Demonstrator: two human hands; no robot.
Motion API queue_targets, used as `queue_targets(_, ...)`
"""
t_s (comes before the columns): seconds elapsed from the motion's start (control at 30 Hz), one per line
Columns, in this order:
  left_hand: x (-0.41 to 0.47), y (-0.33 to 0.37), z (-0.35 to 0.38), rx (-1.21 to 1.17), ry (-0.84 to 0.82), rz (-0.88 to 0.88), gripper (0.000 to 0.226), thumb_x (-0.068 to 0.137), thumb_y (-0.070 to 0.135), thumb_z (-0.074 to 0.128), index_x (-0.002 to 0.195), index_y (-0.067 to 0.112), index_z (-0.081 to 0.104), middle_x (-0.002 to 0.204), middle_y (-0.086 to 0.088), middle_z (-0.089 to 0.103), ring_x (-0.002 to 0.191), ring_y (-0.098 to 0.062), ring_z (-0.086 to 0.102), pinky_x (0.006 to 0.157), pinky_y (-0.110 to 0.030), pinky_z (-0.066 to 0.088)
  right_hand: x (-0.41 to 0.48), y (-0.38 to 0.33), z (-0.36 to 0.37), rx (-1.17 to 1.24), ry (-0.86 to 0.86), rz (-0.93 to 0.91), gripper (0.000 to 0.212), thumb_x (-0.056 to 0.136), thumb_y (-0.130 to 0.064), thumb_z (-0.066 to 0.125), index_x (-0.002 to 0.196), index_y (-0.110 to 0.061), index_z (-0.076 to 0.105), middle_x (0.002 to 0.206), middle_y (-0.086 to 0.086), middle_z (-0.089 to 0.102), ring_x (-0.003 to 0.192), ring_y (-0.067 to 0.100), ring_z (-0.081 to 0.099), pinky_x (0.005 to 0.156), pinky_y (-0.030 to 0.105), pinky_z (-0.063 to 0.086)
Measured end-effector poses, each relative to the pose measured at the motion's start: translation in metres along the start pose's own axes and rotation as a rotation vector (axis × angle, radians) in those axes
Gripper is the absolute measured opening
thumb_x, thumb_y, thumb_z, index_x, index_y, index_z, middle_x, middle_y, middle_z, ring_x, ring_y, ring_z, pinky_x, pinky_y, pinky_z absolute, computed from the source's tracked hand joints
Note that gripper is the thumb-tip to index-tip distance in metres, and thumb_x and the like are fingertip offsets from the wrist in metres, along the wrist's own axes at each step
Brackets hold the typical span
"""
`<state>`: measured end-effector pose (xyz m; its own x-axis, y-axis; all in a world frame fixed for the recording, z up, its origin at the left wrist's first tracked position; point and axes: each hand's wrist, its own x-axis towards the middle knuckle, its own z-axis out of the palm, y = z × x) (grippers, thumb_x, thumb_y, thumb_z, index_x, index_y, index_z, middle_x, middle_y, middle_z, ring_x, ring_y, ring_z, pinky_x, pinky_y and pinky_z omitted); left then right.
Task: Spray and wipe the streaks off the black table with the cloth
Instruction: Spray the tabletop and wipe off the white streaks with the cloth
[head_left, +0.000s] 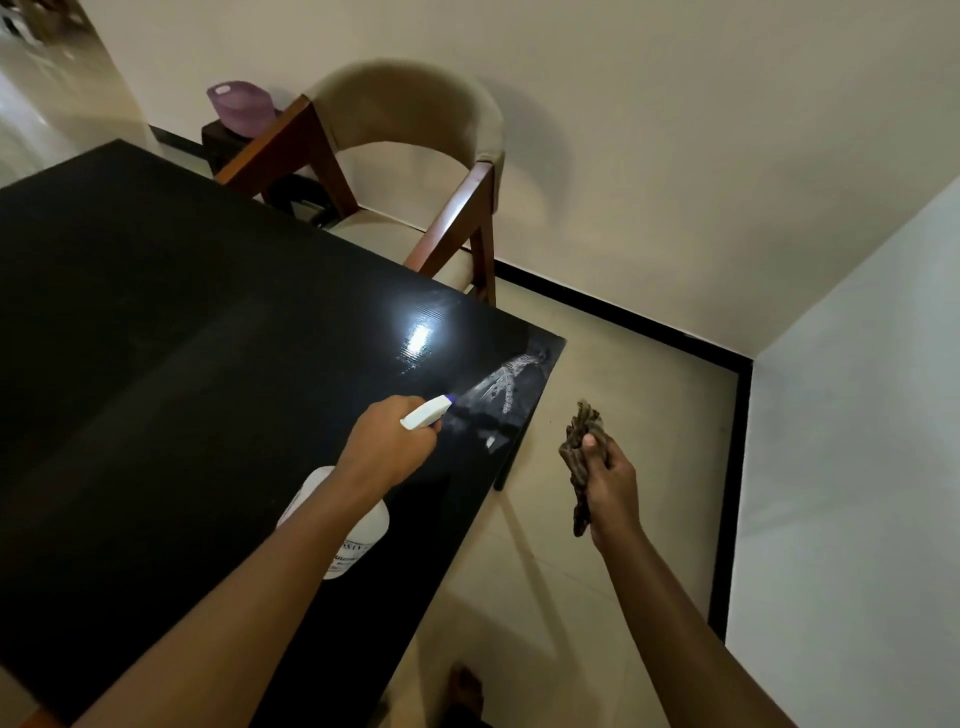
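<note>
The left hand (387, 441) is wrapped around the neck of a white spray bottle (358, 525), holding it above the black desk (156, 338) near the desk's right edge. The left forearm reaches diagonally up from the lower left, and the bottle's body hangs under the wrist, partly hidden by the arm. The nozzle (428, 410), tipped with blue, points toward the desk's far right corner, where whitish streaks (501, 389) fan across the glossy top, just beyond a bright glare of reflected light. The right hand (610, 486) is out past the desk's edge, over the pale floor (623, 364), the arm extended from the lower right. It is clenched around a bunched brown cloth (579, 452), thumb pressed on top, with cloth ends sticking out above and below the fist. A wood-framed chair (415, 156) stands at the desk's far side, against the wall.
</note>
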<state>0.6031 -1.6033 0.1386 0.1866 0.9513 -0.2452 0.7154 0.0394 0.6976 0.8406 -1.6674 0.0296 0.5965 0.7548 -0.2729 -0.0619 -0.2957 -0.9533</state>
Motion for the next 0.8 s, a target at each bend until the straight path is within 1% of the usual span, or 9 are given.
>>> queue_targets(0.07,0.004,0.001,0.002,0.033,0.025,-0.013,0.013,0.089,0.02,0.061,0.086,0.008,0.065,0.078,-0.008,0.066,0.073,-0.019,0.063,0.062,-0.026,0.049,-0.003,-0.012,0.005,-0.012,0.025,-0.036,0.03,0.1,-0.027,0.05,0.126,-0.016,0.06,0.108,0.003,0.067,0.091,0.009,0.063,0.079,0.02,0.049)
queue_targets(0.13,0.007,-0.001,0.002,0.038,0.028,-0.032,0.012,0.091,0.022,0.061,0.09,0.01,0.063,0.079,-0.005,0.063,0.072,-0.013,0.06,0.059,-0.02,0.046,-0.006,-0.018,0.008,-0.036,0.025,-0.087,0.032,0.1,-0.028,0.048,0.128,-0.016,0.058,0.113,0.003,0.066,0.096,0.007,0.062,0.077,0.015,0.049)
queue_targets(0.23,0.008,-0.009,-0.005,-0.037,0.023,-0.079,0.007,0.09,0.016,0.062,0.097,0.014,0.063,0.088,-0.003,0.064,0.08,-0.014,0.06,0.069,-0.025,0.051,-0.008,-0.013,0.02,-0.206,-0.043,-0.287,0.029,0.099,-0.028,0.049,0.126,-0.021,0.057,0.121,0.0,0.06,0.108,0.013,0.059,0.091,0.033,0.053)
queue_targets(0.3,0.005,-0.014,-0.012,-0.174,0.045,-0.101,0.011,0.088,0.011,0.063,0.092,0.022,0.064,0.094,-0.005,0.067,0.087,-0.016,0.063,0.075,-0.032,0.055,-0.007,-0.001,0.033,-0.386,-0.169,-0.507,0.032,0.096,-0.03,0.048,0.125,-0.022,0.059,0.128,-0.003,0.056,0.12,0.019,0.053,0.098,0.045,0.048)
queue_targets(0.4,-0.003,-0.016,-0.023,-0.377,0.125,-0.106,0.033,0.088,-0.001,0.057,0.084,0.032,0.06,0.094,-0.001,0.067,0.088,-0.014,0.063,0.072,-0.032,0.053,-0.008,0.019,0.061,-0.714,-0.411,-0.86,0.042,0.091,-0.031,0.047,0.13,-0.022,0.057,0.138,0.0,0.054,0.129,0.02,0.046,0.1,0.049,0.043)
queue_targets(0.5,-0.007,-0.018,-0.032,-0.501,0.226,-0.07,0.043,0.084,-0.01,0.051,0.085,0.032,0.062,0.096,0.003,0.067,0.09,-0.01,0.063,0.073,-0.032,0.053,-0.01,0.032,0.09,-0.989,-0.656,-1.036,0.046,0.091,-0.036,0.041,0.135,-0.028,0.051,0.146,-0.002,0.047,0.134,0.02,0.04,0.101,0.051,0.037)
queue_targets(0.63,-0.005,-0.026,-0.033,-0.55,0.312,-0.061,0.044,0.086,-0.008,0.051,0.088,0.034,0.062,0.1,0.007,0.067,0.098,-0.008,0.063,0.073,-0.03,0.054,0.033,0.024,0.11,-1.116,-0.749,-1.039,0.051,0.089,-0.051,0.041,0.136,-0.034,0.051,0.147,-0.006,0.046,0.134,0.018,0.043,0.1,0.048,0.036)
queue_targets(0.7,-0.003,-0.031,-0.032,-0.526,0.336,-0.05,0.042,0.087,-0.006,0.051,0.091,0.034,0.062,0.101,0.008,0.066,0.099,-0.009,0.063,0.072,-0.027,0.053,0.068,0.01,0.112,-1.156,-0.657,-0.981,0.056,0.089,-0.055,0.035,0.137,-0.033,0.051,0.148,-0.006,0.045,0.135,0.018,0.042,0.102,0.049,0.036)
queue_targets(0.8,-0.004,-0.036,-0.034,-0.509,0.364,-0.035,0.042,0.087,-0.006,0.052,0.092,0.035,0.062,0.1,0.011,0.065,0.098,-0.008,0.062,0.072,-0.026,0.053,0.106,-0.008,0.108,-1.241,-0.52,-0.795,0.063,0.09,-0.06,0.022,0.145,-0.034,0.039,0.155,-0.007,0.033,0.142,0.018,0.028,0.11,0.05,0.024)
